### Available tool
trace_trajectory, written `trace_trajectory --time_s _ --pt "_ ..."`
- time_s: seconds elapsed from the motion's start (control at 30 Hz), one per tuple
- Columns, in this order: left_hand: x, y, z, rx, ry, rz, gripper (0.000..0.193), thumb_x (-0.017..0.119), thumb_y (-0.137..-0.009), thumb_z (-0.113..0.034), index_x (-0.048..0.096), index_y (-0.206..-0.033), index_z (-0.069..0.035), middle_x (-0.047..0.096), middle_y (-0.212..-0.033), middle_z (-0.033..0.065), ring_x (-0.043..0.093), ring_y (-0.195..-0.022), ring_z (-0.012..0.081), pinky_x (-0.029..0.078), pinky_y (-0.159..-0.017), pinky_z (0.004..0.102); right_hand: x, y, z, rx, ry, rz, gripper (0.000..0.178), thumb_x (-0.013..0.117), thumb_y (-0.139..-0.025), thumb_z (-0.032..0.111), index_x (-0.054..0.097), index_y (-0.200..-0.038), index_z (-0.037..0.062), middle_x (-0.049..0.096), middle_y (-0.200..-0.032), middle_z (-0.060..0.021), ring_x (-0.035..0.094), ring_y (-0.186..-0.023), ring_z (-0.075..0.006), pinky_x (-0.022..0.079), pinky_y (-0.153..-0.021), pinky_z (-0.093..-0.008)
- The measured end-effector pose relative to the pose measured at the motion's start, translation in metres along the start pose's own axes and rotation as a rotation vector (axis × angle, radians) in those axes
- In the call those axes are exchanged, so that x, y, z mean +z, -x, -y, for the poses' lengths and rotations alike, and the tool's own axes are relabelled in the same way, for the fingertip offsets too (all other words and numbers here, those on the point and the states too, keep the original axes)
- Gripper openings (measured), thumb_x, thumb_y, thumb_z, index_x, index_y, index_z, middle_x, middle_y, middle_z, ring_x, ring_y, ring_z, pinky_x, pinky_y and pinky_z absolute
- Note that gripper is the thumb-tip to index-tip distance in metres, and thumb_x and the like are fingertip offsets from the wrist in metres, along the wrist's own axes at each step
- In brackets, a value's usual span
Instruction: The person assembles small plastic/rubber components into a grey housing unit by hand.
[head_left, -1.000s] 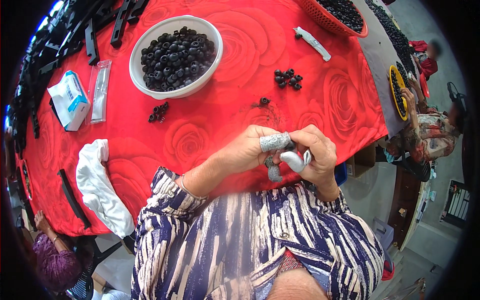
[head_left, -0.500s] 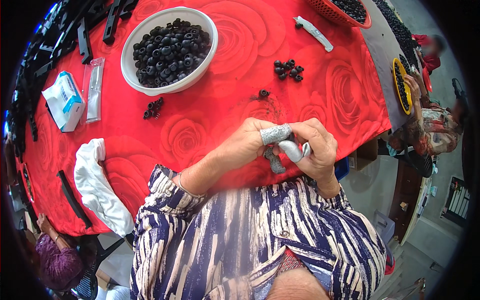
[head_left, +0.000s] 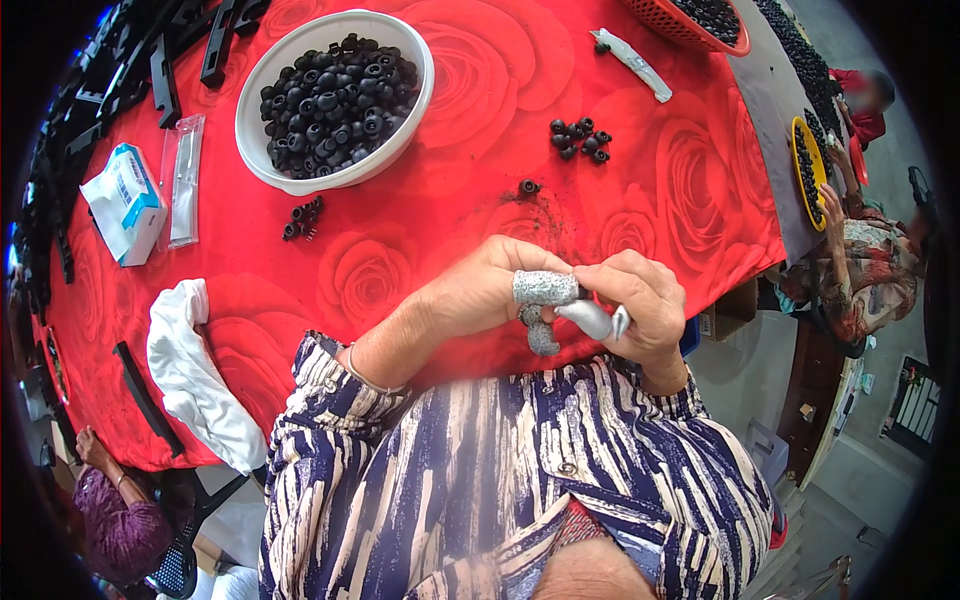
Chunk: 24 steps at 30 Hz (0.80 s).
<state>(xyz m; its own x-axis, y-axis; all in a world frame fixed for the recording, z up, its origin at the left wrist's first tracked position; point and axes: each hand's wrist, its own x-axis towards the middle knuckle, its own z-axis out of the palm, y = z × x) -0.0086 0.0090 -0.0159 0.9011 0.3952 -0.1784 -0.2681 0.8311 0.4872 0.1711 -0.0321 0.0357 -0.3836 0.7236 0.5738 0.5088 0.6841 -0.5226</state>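
The grip is narrow: the fingers of the right hand point(head_left: 642, 305) close round a dark piece point(head_left: 585, 293), mostly hidden, at the meeting of both hands. The left hand point(head_left: 478, 292) presses in from 9 o'clock, its wrapped finger point(head_left: 545, 288) against the piece; whether it pinches too, I cannot tell. Over the last half second that finger has levelled and a dark edge has come into sight beside its tip, so the piece seems turned within the hold rather than let go; work on it looks unfinished.

Outward from the hands, the loose pieces match the earlier views: a single one point(head_left: 528, 187) at 11 o'clock, a cluster point(head_left: 580, 140) at 12. The white bowl point(head_left: 250, 132), heaped with similar pieces, stands at 10 o'clock, out of the hands' reach for now. At 2 o'clock, by the yellow tray point(head_left: 820, 168), a co-worker's hand point(head_left: 832, 208) has slid nearer its near end.
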Motion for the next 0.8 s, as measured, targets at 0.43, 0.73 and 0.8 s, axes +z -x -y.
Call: trace_trajectory --time_s 0.43,0.73,0.8 --pt "0.002 -0.002 0.015 0.085 0.183 0.063 0.017 0.06 -0.083 -0.007 0.062 -0.098 0.002 0.064 -0.084 0.0093 0.06 -0.069 0.0127 0.048 -0.06 0.023 -0.004 -0.003 0.007 -0.062 -0.028 -0.069 0.034 0.076 -0.06 0.008 0.062 -0.089 -0.0033 0.056 -0.066 -0.0075 0.054 -0.05 -0.0162 0.038 -0.041 -0.0266" --pt "0.014 0.004 0.013 -0.009 0.251 0.038 0.021 0.059 -0.083 -0.007 0.062 -0.102 0.003 0.063 -0.084 0.0089 0.057 -0.067 0.0121 0.047 -0.061 0.0222 -0.003 0.0 0.009 -0.18 -0.025 -0.083 0.036 0.075 -0.058 0.007 0.061 -0.089 -0.0057 0.05 -0.064 -0.0043 0.047 -0.046 -0.0128 0.03 -0.039 -0.0259" --pt "0.016 0.007 0.008 -0.07 0.274 0.024 0.021 0.059 -0.083 -0.007 0.062 -0.101 0.003 0.063 -0.084 0.0089 0.057 -0.067 0.0118 0.047 -0.061 0.0222 -0.004 0.001 0.009 -0.187 -0.032 -0.082 0.036 0.075 -0.058 0.007 0.061 -0.089 -0.0059 0.049 -0.063 -0.0039 0.046 -0.046 -0.0125 0.03 -0.039 -0.0259"
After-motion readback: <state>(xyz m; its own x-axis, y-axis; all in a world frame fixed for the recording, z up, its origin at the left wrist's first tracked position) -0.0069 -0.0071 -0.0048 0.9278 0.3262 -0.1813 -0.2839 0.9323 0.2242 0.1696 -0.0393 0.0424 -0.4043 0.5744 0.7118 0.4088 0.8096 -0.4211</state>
